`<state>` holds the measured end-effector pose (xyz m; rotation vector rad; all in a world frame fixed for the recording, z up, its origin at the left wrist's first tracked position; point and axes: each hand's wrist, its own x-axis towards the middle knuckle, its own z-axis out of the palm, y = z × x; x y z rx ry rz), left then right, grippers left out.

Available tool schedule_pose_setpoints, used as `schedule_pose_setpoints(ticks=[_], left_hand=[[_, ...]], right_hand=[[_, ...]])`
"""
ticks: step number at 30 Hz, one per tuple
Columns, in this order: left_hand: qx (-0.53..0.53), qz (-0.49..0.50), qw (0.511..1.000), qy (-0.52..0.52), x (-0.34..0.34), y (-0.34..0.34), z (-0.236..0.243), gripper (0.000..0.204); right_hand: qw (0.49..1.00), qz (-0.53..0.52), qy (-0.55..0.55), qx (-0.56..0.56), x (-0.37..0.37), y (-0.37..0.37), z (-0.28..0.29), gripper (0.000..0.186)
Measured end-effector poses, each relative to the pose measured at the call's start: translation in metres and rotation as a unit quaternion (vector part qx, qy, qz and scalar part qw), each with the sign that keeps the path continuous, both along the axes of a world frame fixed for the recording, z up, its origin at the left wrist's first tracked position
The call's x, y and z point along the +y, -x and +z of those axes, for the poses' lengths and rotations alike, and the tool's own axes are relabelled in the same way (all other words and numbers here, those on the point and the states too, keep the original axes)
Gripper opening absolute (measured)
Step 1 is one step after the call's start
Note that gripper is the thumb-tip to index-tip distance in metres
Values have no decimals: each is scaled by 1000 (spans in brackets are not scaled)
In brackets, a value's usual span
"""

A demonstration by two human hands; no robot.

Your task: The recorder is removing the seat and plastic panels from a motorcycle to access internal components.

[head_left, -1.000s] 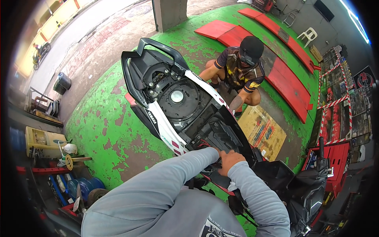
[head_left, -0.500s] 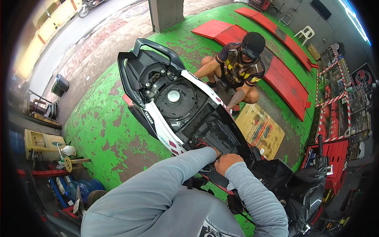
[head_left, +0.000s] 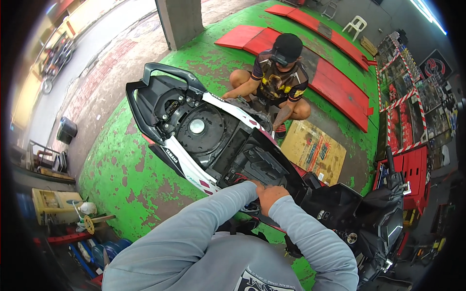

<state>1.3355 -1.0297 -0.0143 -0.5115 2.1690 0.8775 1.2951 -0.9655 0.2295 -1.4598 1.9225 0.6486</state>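
A scooter [head_left: 199, 148] with white side panels lies across the view, its seat off. Its round storage well has a pale disc [head_left: 197, 126], and a black plastic compartment [head_left: 262, 165] sits beside it. At the near edge of that compartment, close to some red wires [head_left: 239, 178], my two hands work together. My right hand [head_left: 272, 197] is closed, fingers curled down; whatever it grips is hidden. Only a little of my left hand [head_left: 258, 185] shows past the grey sleeve, beside the right, and its fingers are out of sight.
Beyond the scooter a person [head_left: 281, 77] in a black cap squats, hands by its far side. A flattened cardboard sheet [head_left: 313, 150] lies on the green floor near red ramps [head_left: 337, 92]. At right stand a red tool cabinet [head_left: 403, 174] and the scooter's handlebar [head_left: 392, 167].
The view has shifted, so the scooter sits a little further left. My right hand has drawn closer to the left. On the road, a motorcycle now shows more fully.
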Motion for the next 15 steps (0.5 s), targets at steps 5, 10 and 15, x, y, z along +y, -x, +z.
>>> schedule_pose_setpoints(ticks=[5, 10, 15], left_hand=[[3, -41, 999, 1, 0, 4, 1, 33], [2, -74, 997, 1, 1, 5, -3, 33], [-1, -96, 995, -1, -4, -2, -6, 33]], right_hand=[[994, 0, 109, -13, 9, 2, 16, 46], [997, -69, 17, -35, 4, 6, -5, 53], [989, 9, 138, -47, 13, 10, 22, 35]])
